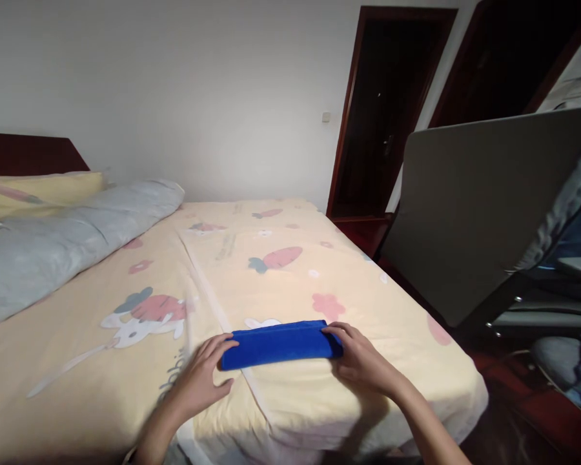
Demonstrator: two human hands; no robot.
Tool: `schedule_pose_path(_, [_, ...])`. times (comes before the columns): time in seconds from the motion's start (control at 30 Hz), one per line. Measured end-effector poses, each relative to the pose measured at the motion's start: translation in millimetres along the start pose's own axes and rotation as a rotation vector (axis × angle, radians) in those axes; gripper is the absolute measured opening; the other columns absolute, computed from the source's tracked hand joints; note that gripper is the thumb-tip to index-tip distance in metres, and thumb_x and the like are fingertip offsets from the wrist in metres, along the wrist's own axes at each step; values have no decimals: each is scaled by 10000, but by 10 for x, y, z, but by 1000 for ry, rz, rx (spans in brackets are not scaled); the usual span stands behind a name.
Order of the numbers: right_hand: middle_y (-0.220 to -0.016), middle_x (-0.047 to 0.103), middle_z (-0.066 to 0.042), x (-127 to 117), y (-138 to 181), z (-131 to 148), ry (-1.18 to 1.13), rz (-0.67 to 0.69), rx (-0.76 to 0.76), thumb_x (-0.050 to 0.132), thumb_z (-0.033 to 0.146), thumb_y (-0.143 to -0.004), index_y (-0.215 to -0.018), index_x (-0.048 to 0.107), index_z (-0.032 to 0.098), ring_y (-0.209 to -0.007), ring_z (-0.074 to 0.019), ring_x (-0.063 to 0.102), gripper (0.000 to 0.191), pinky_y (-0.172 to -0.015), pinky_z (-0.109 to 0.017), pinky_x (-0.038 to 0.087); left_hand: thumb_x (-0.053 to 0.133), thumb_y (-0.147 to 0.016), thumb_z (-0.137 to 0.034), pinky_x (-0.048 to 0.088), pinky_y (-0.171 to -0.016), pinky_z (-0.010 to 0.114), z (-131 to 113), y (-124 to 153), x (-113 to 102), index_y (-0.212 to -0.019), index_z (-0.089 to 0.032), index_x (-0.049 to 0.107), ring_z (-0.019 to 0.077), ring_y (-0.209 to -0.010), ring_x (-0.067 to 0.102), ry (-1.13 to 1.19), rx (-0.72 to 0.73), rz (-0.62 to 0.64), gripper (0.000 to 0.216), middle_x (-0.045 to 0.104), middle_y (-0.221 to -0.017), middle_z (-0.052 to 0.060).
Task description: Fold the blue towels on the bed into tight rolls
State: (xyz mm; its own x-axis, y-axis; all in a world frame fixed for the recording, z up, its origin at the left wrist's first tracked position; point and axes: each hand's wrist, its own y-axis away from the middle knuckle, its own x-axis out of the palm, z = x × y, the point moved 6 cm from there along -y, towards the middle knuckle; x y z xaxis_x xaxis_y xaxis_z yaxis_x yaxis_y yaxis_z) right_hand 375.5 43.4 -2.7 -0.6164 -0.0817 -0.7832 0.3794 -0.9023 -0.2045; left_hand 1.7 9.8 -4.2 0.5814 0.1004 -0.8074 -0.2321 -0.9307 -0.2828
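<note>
A blue folded cloth [281, 343], in a long narrow strip, lies across the near part of the bed. At its left end, the fingertips of my left hand [204, 374] rest on the edge, while the thumb is spread away from the cloth. My right hand [363, 358] is curled round the right end, fingers over the upper corner and thumb by the lower edge. Part of that end is hidden behind the hand.
The bed sheet [213, 265] is pale yellow with carrot and rabbit prints. A rolled grey quilt [87, 223] and a yellow pillow [72, 187] lie at the left. Past the bed's right edge stands a large grey panel [474, 206], with a dark door [392, 110] behind.
</note>
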Motion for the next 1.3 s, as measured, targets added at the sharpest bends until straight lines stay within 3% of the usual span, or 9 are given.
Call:
schedule_pose_path(0.1, [-1421,530,-103,56,-61,-7,25,31,-15,575,114,-663,-1376,538,264,-1281,-312,524,730,-1059,-449,436,634,-703,-118,370,-1160,422,5,-50,41,-1329,-309,602,296,-1348,502,-33,41,57,655,583,-1430,47])
schedule_pose_path(0.2, [-1333,620,-95,69,-177,-75,-37,-13,3,552,137,-729,-1344,550,244,-1203,-292,589,624,-1022,-426,457,589,-708,-105,421,-1098,409,94,-161,45,-1244,-261,642,288,-1230,589,14,-2,20,561,671,-1291,62])
schedule_pose_path(0.37, [-1154,699,-79,93,-391,-280,-306,-22,210,495,311,-897,-1300,532,220,-995,-248,676,415,-877,-367,508,517,-856,-282,497,-856,328,276,-389,92,-1115,-228,622,232,-940,673,183,-167,52,285,707,-994,44])
schedule_pose_path(0.53, [-972,707,-62,99,-552,-369,-308,-32,234,479,407,-925,-1127,599,195,-892,-249,663,316,-826,-373,494,465,-881,-397,439,-704,303,383,-515,98,-871,-227,569,219,-745,618,120,-265,9,199,597,-719,-14])
schedule_pose_path(0.67, [-957,693,-49,137,-602,-442,-391,14,178,555,359,-871,-1155,604,186,-860,-234,658,336,-787,-353,511,564,-802,-332,437,-681,278,412,-491,130,-846,-224,573,196,-723,604,168,-224,69,117,608,-745,-21])
schedule_pose_path(0.97, [-1046,712,-74,62,-495,-284,-427,67,89,564,222,-789,-1081,689,162,-888,-237,670,323,-805,-340,524,641,-652,-164,510,-881,326,218,-438,115,-844,-201,579,240,-1036,661,508,-137,149,205,680,-1150,97])
schedule_pose_path(1.03, [-961,716,-57,49,-475,-268,-422,78,92,550,239,-824,-1031,695,160,-850,-229,655,265,-769,-330,511,648,-698,-199,503,-894,329,191,-440,102,-832,-204,576,234,-1016,659,532,-158,159,152,700,-1088,82])
schedule_pose_path(1.17, [-804,650,-13,22,-467,-280,-511,72,128,548,332,-888,-947,663,158,-727,-186,594,216,-686,-305,476,653,-743,-321,472,-653,253,224,-453,81,-740,-218,504,158,-683,573,572,-257,113,181,564,-686,-49])
schedule_pose_path(1.3, [-790,590,8,-31,-442,-216,-698,63,167,607,430,-888,-897,635,169,-725,-167,564,262,-689,-296,480,683,-707,-395,452,-593,233,241,-454,70,-750,-213,505,139,-642,539,709,-354,68,259,531,-651,-59])
